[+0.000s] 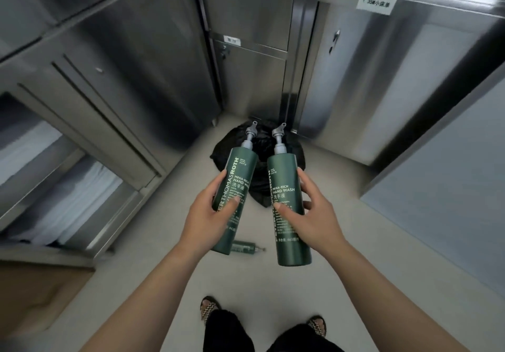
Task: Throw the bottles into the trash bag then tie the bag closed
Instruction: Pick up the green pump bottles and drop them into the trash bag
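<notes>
Green plastic fills both hands: the person's left hand (210, 215) grips the left bottle (240, 171) round its lower body, thumb laid across the label, and the right hand (314, 215) grips the right bottle (284, 177) the same way. Both bottles are held in the air, side by side and apart, pump ends pointing away from the person. Directly beyond them the black trash bag (261, 160) sits on the pale floor (341, 187) in the corner; the two bottles cover much of it, so its mouth cannot be made out. A third bottle (246, 248) lies on its side on the floor below the left hand, partly hidden by the left bottle. Stainless steel cabinets (136, 65) close in on the left, rear and right. Brown cardboard (41, 291) lies at the lower left, and sandalled feet (209, 306) stand at the bottom edge. Each held bottle is a tall dark green cylinder with a grey pump head. Printed text reads "THOMASROTH" running along the body, then "MEGA-RICH HAND WASH" and "洗手液". A white cabinet label (375, 4) begins "35#"; the remainder is blurred.
</notes>
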Demonstrator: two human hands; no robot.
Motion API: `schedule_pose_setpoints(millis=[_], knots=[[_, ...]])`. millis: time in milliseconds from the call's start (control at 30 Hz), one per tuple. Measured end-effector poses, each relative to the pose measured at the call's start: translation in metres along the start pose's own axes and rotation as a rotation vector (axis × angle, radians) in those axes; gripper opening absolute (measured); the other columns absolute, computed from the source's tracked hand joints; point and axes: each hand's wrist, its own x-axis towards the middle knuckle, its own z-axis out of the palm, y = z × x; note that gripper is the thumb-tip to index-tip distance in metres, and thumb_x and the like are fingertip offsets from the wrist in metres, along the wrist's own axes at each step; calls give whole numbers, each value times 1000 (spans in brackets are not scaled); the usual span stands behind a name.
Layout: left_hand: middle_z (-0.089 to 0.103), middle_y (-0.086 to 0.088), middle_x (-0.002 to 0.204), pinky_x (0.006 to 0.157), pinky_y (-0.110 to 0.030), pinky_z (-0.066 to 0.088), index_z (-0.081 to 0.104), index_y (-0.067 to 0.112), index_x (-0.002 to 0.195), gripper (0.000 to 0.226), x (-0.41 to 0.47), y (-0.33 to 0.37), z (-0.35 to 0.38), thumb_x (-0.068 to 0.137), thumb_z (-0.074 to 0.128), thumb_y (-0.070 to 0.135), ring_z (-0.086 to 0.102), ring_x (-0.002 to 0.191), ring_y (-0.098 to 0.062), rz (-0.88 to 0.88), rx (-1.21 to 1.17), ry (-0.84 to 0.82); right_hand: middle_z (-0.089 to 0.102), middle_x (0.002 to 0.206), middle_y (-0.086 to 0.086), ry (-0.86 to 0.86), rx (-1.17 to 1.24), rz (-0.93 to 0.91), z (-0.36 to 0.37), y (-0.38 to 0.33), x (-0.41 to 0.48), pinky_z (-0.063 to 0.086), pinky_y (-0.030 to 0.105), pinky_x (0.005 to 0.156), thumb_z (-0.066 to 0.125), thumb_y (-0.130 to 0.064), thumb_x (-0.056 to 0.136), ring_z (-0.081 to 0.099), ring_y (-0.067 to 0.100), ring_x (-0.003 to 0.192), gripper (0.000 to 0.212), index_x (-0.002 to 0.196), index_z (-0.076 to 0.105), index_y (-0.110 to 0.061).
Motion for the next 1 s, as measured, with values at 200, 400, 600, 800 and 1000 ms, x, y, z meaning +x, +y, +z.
schedule_pose_setpoints(millis=[200, 400, 600, 800, 1000], knots=[[54, 1, 127, 99, -46, 45, 36, 47, 135, 60, 29, -49, -84, 83, 64, 32, 55, 114, -16, -14, 48, -70, 44, 95, -60, 18, -6, 15, 89, -28, 10, 40, -3, 63, 77, -28, 73, 51, -26, 88, 82, 132, 30, -60], [55, 10, 124, 92, -34, 47, 39, 44, 133, 59, 66, -66, -103, 82, 65, 30, 56, 111, -7, -3, 52, -101, 45, 98, -58, 62, -60, 75, 111, -33, 25, 41, -2, 62, 75, -37, 72, 51, -23, 92, 79, 125, 27, -69], [54, 9, 121, 90, -29, 46, 38, 45, 133, 60, 111, -50, -84, 81, 65, 33, 56, 107, -7, 25, 113, -98, 57, 112, -20, 167, 31, 129, 91, -27, 70, 50, 10, 59, 76, -36, 72, 65, -6, 80, 77, 135, 34, -49], [49, 9, 107, 73, -16, 37, 37, 48, 133, 62, 160, -19, -76, 79, 65, 37, 49, 94, -5, 152, 292, -37, 51, 100, -35, 203, 7, 65, 69, -37, 125, 46, 8, 67, 76, -38, 72, 61, -9, 88, 78, 133, 32, -55], [47, 10, 110, 82, -24, 37, 38, 47, 132, 61, 208, -6, -72, 79, 66, 38, 47, 97, -5, 168, 334, -56, 51, 91, -44, 217, -35, 76, 56, -40, 162, 42, 5, 63, 76, -40, 71, 55, -22, 83, 79, 132, 30, -58]])
